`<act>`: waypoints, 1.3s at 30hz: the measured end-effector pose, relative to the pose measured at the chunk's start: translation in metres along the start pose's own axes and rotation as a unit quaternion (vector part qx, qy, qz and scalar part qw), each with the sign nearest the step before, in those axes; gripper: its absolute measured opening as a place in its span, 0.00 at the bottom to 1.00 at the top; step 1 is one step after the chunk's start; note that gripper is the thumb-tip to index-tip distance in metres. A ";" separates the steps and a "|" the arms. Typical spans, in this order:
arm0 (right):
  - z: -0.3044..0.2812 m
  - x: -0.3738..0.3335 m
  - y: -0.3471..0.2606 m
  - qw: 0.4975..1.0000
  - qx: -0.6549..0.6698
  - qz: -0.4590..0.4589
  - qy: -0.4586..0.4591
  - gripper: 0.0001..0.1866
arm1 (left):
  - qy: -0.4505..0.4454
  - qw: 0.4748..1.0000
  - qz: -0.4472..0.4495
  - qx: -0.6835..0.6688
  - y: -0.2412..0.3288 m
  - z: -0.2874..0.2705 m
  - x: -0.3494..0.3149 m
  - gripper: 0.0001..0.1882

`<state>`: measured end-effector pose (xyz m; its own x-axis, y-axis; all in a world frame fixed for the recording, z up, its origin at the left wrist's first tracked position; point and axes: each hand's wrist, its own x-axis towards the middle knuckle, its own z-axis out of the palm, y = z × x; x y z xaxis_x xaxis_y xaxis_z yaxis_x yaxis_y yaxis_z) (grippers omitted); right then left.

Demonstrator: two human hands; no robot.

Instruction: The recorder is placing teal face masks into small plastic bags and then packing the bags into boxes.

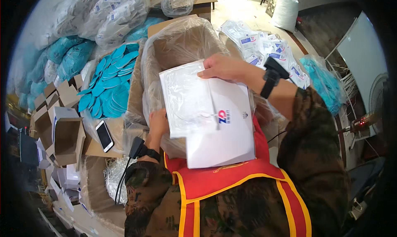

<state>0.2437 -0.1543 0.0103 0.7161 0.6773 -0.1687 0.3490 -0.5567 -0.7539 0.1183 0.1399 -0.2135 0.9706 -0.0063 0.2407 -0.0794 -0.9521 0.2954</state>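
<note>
A flat, see-through plastic packet (186, 102) with pale contents lies tilted over the left part of a white printed box (225, 144). The box rests low in front of me, against my red apron (231, 173). My right hand (221, 67) is closed on the packet's top edge, thumb on the near face, at the upper edge of the white box. My left hand (158, 120) is at the packet's left edge. Its fingertips are hidden behind the packet, so I cannot tell its grip. Behind both hands stands a large carton (178, 46) lined with clear plastic.
Left of the carton is a pile of teal oval pads (111, 82), with a phone (104, 136) below it. Opened small boxes (66, 131) crowd the far left. Printed white packets (264, 46) are heaped at right, near a teal-filled bag (322, 84). Bulging plastic bags (107, 13) fill the upper left.
</note>
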 end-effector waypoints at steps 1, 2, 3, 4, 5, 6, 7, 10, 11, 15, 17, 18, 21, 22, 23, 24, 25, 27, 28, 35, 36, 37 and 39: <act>0.007 -0.001 0.003 0.999 0.019 0.026 0.003 0.18 | -0.004 1.000 -0.009 -0.010 0.007 -0.007 0.001 0.11; 0.009 -0.003 0.007 0.999 0.019 0.023 0.025 0.18 | -0.007 1.000 -0.019 -0.021 0.014 -0.014 0.000 0.11; 0.014 -0.004 -0.005 0.999 0.020 0.003 0.034 0.18 | 0.024 1.000 -0.009 0.015 0.009 -0.032 -0.016 0.11; 0.015 -0.010 -0.004 0.998 0.023 0.003 0.062 0.18 | 0.071 0.997 -0.017 -0.009 0.015 -0.042 -0.017 0.12; 0.021 -0.009 0.005 0.993 0.051 -0.046 0.097 0.17 | 0.117 0.992 -0.022 -0.035 0.021 -0.052 -0.020 0.12; 0.022 -0.012 0.019 0.983 0.072 -0.091 0.146 0.17 | 0.165 0.984 -0.013 -0.069 0.035 -0.064 -0.013 0.13; 0.019 -0.012 0.024 0.968 0.090 -0.143 0.187 0.16 | 0.168 0.975 -0.068 -0.127 0.038 -0.076 -0.016 0.13; 0.011 -0.030 0.018 0.934 0.248 -0.072 0.246 0.15 | 0.188 0.901 -0.132 -0.369 0.074 -0.110 -0.035 0.10; 0.017 -0.031 0.026 0.863 0.389 -0.131 0.294 0.15 | 0.181 0.899 -0.124 -0.380 0.091 -0.118 -0.040 0.10; 0.006 -0.094 0.113 0.779 0.549 -0.076 0.291 0.15 | 0.130 0.917 -0.067 -0.370 0.142 -0.128 -0.051 0.08; -0.004 -0.132 0.140 0.765 0.497 -0.031 0.408 0.15 | 0.092 0.928 -0.044 -0.357 0.169 -0.130 -0.052 0.07; -0.012 -0.150 0.159 0.736 0.516 -0.010 0.438 0.15 | 0.087 0.936 -0.013 -0.341 0.178 -0.132 -0.049 0.08; -0.043 -0.189 0.212 0.655 0.579 -0.001 0.486 0.14 | 0.063 0.945 0.025 -0.321 0.203 -0.135 -0.039 0.09; -0.049 -0.196 0.222 0.629 0.601 -0.006 0.493 0.14 | 0.068 0.945 0.040 -0.317 0.210 -0.133 -0.039 0.10; -0.050 -0.199 0.232 0.617 0.623 -0.017 0.481 0.14 | 0.073 0.945 0.055 -0.314 0.217 -0.131 -0.038 0.10; -0.052 -0.204 0.238 0.604 0.644 -0.027 0.469 0.14 | 0.076 0.945 0.070 -0.312 0.222 -0.128 -0.036 0.11; -0.053 -0.206 0.245 0.591 0.664 -0.037 0.457 0.14 | 0.067 0.950 0.093 -0.289 0.224 -0.126 -0.034 0.14; -0.040 -0.200 0.251 0.611 0.681 -0.042 0.402 0.16 | 0.033 0.955 0.120 -0.269 0.235 -0.126 -0.030 0.16; -0.030 -0.197 0.246 0.620 0.688 -0.044 0.374 0.17 | 0.015 0.956 0.134 -0.259 0.239 -0.126 -0.029 0.17; 0.030 -0.193 0.186 0.764 0.552 0.046 0.330 0.15 | 0.010 0.975 0.177 -0.133 0.249 -0.119 -0.030 0.27; 0.036 -0.195 0.174 0.778 0.535 0.044 0.325 0.15 | 0.004 0.977 0.178 -0.117 0.249 -0.120 -0.031 0.27; 0.044 -0.194 0.162 0.793 0.519 0.042 0.316 0.14 | -0.002 0.980 0.173 -0.099 0.247 -0.119 -0.032 0.28; 0.055 -0.194 0.140 0.827 0.470 0.037 0.308 0.13 | 0.012 0.976 0.192 -0.106 0.241 -0.114 -0.032 0.28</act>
<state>0.1203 -0.3372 -0.0971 0.9873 0.1244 -0.0988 -0.1255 0.2294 -0.9652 0.0426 -0.0548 -0.0448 0.8547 -0.3404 0.3919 -0.4836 -0.7964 0.3631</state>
